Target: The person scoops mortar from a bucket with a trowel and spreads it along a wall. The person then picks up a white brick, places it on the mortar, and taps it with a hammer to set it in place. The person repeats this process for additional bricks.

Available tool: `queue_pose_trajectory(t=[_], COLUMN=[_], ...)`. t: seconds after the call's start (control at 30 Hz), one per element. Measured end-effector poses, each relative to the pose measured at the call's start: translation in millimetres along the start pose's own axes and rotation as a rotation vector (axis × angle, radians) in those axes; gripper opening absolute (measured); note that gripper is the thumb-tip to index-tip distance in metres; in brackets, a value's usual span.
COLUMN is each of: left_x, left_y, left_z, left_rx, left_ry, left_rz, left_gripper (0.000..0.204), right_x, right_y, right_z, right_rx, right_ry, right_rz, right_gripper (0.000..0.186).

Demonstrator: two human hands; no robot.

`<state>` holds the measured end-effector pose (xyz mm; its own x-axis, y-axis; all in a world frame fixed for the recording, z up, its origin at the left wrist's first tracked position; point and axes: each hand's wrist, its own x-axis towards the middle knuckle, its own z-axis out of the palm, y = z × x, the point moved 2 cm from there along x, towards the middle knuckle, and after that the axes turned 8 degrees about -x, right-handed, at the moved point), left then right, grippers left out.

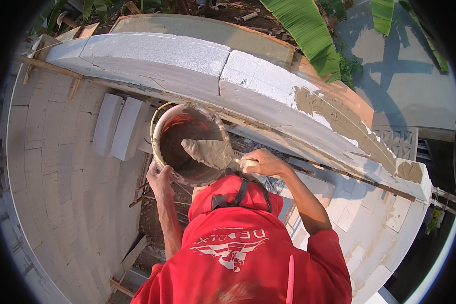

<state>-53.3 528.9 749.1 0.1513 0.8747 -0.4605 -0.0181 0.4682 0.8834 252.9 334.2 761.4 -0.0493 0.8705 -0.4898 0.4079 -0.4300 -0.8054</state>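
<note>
My left hand [161,177] grips the near left rim of a round bucket [159,133], its thumb over the edge. Grey wet mortar [176,137] lies inside, and orange-red shows on the inner wall. My right hand [264,163] is closed round the light handle of a trowel [213,153]. The blade is held over the bucket's mouth, coated with a thick heap of mortar. Beyond the bucket runs a wall of white blocks [152,53]. A layer of mortar [339,119] covers part of its top at the right.
Two white blocks [129,129] stand left of the bucket by a block wall [50,167]. A wooden batten [53,67] crosses the far left corner, with a string along the wall top. Banana leaves [309,35] overhang the far side. Lower block walls [370,223] lie to the right.
</note>
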Motion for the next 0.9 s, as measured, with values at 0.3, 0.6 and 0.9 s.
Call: queue_pose_trajectory(t=[0.3, 0.6, 0.9], left_x=[5, 6, 17], left_y=[-6, -9, -15], left_z=[-1, -9, -6], left_rx=[0.13, 0.086, 0.115], left_ry=[0.032, 0.053, 0.035], left_rz=[-0.002, -0.023, 0.013], left_gripper=[0.034, 0.04, 0.035], right_x=[-208, -227, -221], right_y=[-60, -67, -46], right_z=[-73, -75, -87], right_rx=[-0.216, -0.749, 0.223], right_ry=[0.816, 1.069, 0.794], right_rz=[0.275, 0.706, 0.606], right_gripper=[0.039, 0.035, 0.045])
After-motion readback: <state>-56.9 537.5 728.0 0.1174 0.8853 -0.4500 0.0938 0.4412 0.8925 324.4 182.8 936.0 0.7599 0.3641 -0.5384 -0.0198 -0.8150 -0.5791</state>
